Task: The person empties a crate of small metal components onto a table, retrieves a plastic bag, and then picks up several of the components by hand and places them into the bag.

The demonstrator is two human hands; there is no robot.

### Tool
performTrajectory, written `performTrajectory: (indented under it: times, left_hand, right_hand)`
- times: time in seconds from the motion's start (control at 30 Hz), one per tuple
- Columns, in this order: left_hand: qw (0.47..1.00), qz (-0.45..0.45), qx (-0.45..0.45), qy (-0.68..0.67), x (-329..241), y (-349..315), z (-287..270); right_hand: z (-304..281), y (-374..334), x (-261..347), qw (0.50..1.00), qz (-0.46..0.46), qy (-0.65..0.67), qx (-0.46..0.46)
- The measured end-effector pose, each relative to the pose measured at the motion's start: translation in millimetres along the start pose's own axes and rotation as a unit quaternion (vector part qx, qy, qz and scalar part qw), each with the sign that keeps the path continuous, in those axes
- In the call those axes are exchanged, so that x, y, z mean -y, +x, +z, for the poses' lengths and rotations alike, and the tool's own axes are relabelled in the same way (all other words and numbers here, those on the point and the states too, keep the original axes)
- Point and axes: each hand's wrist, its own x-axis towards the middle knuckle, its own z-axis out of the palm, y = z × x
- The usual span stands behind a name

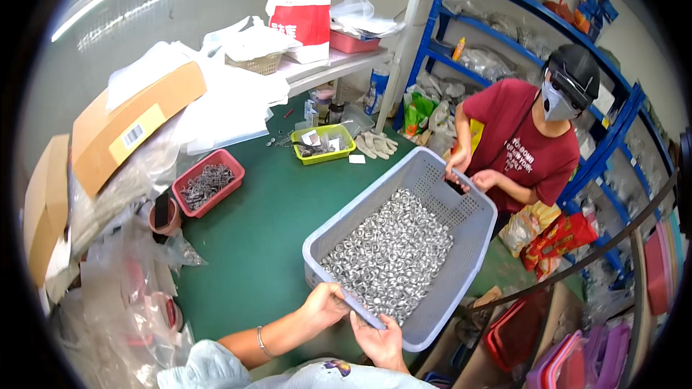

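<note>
A large grey-blue plastic crate (314, 251), filled with many small shiny metal rings (393, 252), sits tilted across the right side of the green table. My left hand (324, 307) is closed on the crate's near rim, fingers curled at the edge. Beside it, my right hand (380, 342) grips the same rim from below, palm turned up; part of its fingers is hidden by the crate wall. Opposite me, a person in a dark red shirt (515, 140) holds the crate's far end with both hands, one at the handle slot.
On the green table (252, 245) stand a red tray (207, 181) of dark metal parts and a yellow-green basket (323, 145). White gloves (375, 145) lie beside the basket. Cardboard boxes (137, 126) and plastic bags crowd the left. Blue shelving (504, 36) rises behind the person.
</note>
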Motion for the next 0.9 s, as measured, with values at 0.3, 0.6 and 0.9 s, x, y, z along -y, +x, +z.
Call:
performTrajectory:
  times: [0.3,0.6,0.9]
  left_hand:
    - [0.996,-0.014,-0.061,-0.057,-19.9,-1.8,17.4]
    - [0.963,0.239,-0.085,0.093,61.8,10.5,7.9]
    - [0.911,0.345,-0.225,0.019,84.5,29.1,27.1]
  right_hand:
    - [-15.6,-71.5,77.1,0.705,0.108,-0.699,-0.044]
    - [-99.4,75.0,247.3,0.846,-0.227,-0.471,-0.107]
    - [-70.7,110.0,228.6,0.883,-0.178,-0.43,-0.061]
